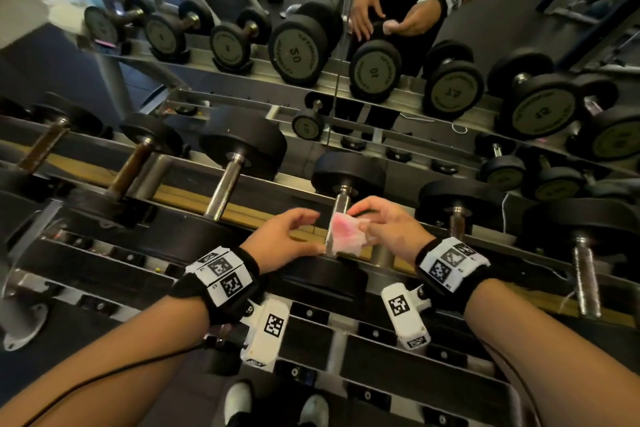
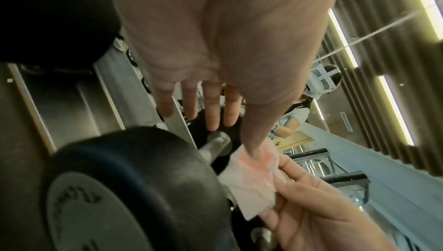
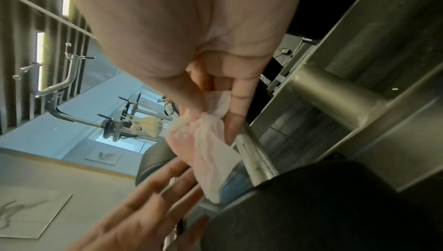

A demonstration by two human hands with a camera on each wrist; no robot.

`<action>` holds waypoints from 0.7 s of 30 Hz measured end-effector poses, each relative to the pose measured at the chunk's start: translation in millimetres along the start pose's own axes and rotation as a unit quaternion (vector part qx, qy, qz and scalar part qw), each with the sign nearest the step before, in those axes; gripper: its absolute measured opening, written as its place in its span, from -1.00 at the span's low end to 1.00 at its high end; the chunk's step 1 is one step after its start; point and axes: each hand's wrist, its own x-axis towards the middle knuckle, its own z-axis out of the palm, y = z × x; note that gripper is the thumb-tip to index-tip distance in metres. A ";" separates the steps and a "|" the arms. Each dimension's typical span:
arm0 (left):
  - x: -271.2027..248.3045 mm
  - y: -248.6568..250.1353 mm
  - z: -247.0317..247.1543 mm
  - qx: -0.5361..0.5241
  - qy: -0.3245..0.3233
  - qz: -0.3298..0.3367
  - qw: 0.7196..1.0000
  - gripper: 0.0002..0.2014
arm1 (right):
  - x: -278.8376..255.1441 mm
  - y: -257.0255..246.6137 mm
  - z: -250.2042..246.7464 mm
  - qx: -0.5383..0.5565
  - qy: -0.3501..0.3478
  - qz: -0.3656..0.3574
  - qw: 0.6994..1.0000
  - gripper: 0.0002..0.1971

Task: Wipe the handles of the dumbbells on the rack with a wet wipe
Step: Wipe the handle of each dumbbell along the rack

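Note:
A pink-stained white wet wipe [image 1: 346,236] hangs beside the knurled steel handle [image 1: 340,208] of a black dumbbell lying in the rack [image 1: 194,199], in the middle of the head view. My right hand [image 1: 360,220] pinches the wipe between thumb and fingers; the right wrist view shows the wipe [image 3: 210,152] dangling against the handle [image 3: 255,153]. My left hand [image 1: 310,232] hovers just left of the handle with fingers straight. In the left wrist view its thumb tip touches the wipe [image 2: 249,177] next to the dumbbell's near head [image 2: 120,188].
More dumbbells lie on the same tier, one to the left [image 1: 225,191] and one to the right [image 1: 457,218]. A mirror [image 1: 332,80] behind the rack repeats the dumbbells and my hands. A lower rack tier [image 1: 381,350] and my shoes [image 1: 239,402] are below.

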 end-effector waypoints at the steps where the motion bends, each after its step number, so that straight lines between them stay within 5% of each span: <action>1: 1.8 5.8 1.2 -0.037 -0.001 0.017 0.999 -0.35 | -2.1 -3.6 3.2 0.002 0.006 -0.015 1.000 -0.71; 5: 11.8 17.5 6.2 -0.218 -0.037 -0.004 0.975 -0.56 | -7.5 -10.5 14.1 0.020 0.023 -0.042 0.999 -0.76; 11: 23.1 10.6 2.0 -0.285 -0.037 -0.060 0.956 -0.91 | -5.8 -6.7 31.1 0.024 0.114 -0.021 0.993 -0.81; 15: 38.8 5.0 -12.0 -0.242 0.014 -0.094 0.966 -0.93 | -9.8 2.8 39.7 0.029 0.126 -0.002 0.992 -0.62; 21: 85.0 -5.6 -29.4 -0.154 0.018 -0.143 0.977 -0.72 | -38.2 24.8 46.3 -0.056 0.049 0.033 0.997 -0.77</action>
